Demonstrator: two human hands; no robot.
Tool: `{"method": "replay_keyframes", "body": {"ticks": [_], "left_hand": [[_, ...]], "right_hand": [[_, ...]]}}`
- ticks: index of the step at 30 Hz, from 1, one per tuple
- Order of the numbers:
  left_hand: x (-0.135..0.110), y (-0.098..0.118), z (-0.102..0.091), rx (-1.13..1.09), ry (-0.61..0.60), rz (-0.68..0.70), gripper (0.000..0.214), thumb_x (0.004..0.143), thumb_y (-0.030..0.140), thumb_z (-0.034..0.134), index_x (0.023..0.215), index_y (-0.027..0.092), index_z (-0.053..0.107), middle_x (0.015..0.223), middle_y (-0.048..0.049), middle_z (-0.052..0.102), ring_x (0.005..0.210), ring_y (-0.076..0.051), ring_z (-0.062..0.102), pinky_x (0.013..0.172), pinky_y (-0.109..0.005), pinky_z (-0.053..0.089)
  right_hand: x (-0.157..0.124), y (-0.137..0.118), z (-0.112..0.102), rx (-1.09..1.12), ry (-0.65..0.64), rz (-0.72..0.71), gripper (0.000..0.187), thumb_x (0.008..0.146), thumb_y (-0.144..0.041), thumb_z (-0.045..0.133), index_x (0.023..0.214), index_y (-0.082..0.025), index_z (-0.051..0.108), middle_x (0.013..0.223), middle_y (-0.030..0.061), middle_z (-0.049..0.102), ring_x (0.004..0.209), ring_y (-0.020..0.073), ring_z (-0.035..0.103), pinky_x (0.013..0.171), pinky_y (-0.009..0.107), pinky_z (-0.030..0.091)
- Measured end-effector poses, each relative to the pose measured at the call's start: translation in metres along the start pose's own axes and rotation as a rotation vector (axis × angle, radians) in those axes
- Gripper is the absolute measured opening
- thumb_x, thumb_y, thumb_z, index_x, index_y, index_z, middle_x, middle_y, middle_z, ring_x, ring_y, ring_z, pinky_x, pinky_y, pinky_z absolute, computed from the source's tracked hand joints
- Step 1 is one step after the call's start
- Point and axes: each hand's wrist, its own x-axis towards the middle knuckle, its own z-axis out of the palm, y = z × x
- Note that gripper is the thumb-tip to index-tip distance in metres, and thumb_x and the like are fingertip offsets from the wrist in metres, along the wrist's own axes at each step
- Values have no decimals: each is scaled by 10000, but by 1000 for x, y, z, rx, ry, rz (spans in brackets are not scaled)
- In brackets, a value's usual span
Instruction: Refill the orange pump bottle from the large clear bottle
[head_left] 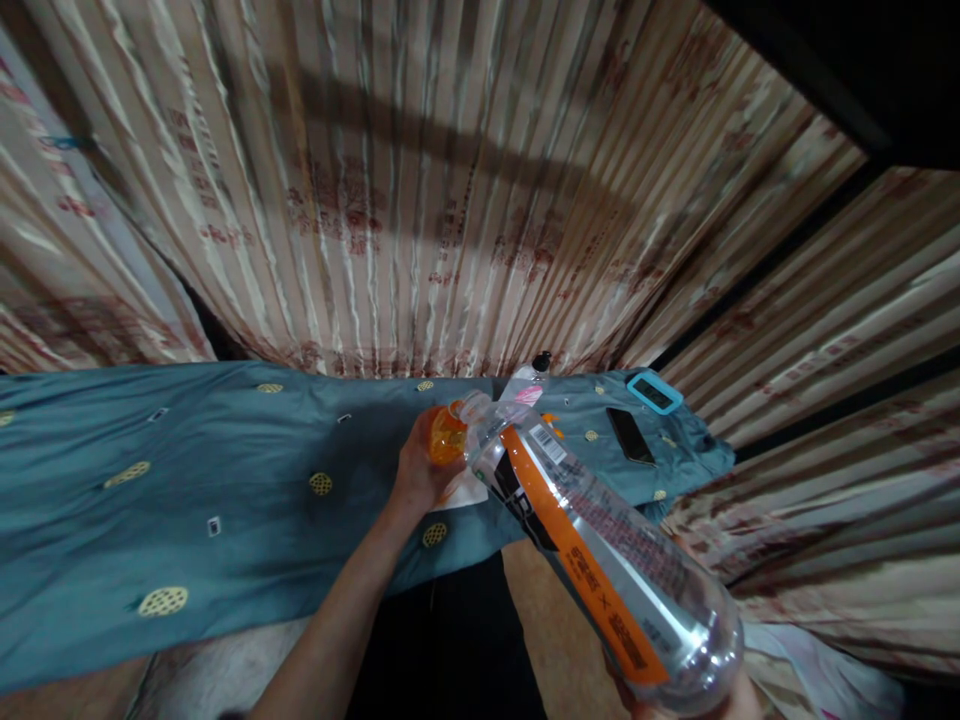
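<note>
My left hand [422, 465] is closed around a small see-through orange cup [448, 440], held above the cloth-covered surface. A large clear plastic bottle [592, 560] with an orange and silver label lies tilted across the view, its neck pointing up-left and its mouth at the cup's rim. Whether liquid flows between them I cannot make out. At the bottle's base, near the bottom edge, my right hand [739, 700] grips it, mostly hidden behind the plastic. Below the cup, partly covered by my left hand, lies a white sheet [466, 492].
A teal pineapple-print cloth [247, 480] covers the long surface. Behind the large bottle stands a clear container with a black top [541, 361], beside small orange pieces [553, 424]. Farther right are a dark phone [630, 436] and a blue-framed device [655, 393]. Patterned curtains [420, 200] hang behind.
</note>
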Motion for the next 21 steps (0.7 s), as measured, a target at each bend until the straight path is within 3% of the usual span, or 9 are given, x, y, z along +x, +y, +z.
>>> {"method": "replay_keyframes", "body": {"ticks": [4, 9, 15, 21], "left_hand": [[0, 1, 0, -11, -18, -32, 637, 641, 175, 756, 1243, 213, 551, 1189, -69, 721, 1071, -258, 717, 981, -431, 583], [1, 1, 0, -6, -8, -45, 633, 638, 195, 756, 1238, 192, 556, 1188, -93, 718, 1080, -277, 717, 989, -447, 578], [0, 0, 0, -10, -12, -12, 627, 656, 239, 778, 1240, 195, 553, 1207, -99, 713, 1101, -281, 712, 1003, -445, 571], [0, 2, 1, -11, -2, -17, 619, 655, 204, 765, 1238, 197, 558, 1185, -80, 719, 1061, -256, 717, 969, -418, 581]], "right_hand": [[10, -12, 2, 82, -38, -53, 1041, 732, -616, 799, 1563, -143, 388, 1303, 181, 696, 1096, 411, 718, 798, 472, 626], [21, -10, -12, 81, -128, -35, 1017, 662, -547, 880, 1508, -154, 476, 1208, 167, 741, 1009, 397, 743, 756, 465, 634], [12, -24, 7, 80, -4, -21, 1017, 768, -654, 748, 1570, -150, 374, 1302, 180, 694, 1085, 393, 721, 802, 456, 623], [10, -31, 10, 48, -12, 21, 1003, 748, -659, 754, 1549, -169, 402, 1208, 157, 724, 988, 360, 739, 698, 401, 616]]}}
